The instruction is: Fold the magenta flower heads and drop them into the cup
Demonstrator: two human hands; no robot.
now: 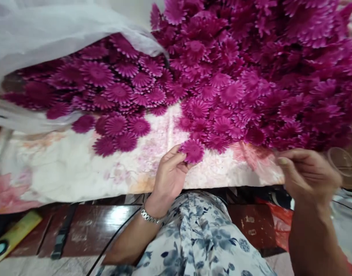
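Observation:
My left hand, with a metal watch band at its wrist, pinches a magenta artificial flower head at its left edge. The flower's round, fringed face is turned up, just above the cloth. On the right, my right hand is closed, thumb pressed to the fingers, at the near edge of the large flower pile. Whatever is between those fingertips is too blurred and small to make out. Several loose flower heads lie left of my left hand, at the mouth of a white plastic bag.
A floral cloth covers the work surface. More magenta flowers spill from the bag. A clear round plastic piece is beside my right hand. Below are a dark red bench, a black strap and a yellow object.

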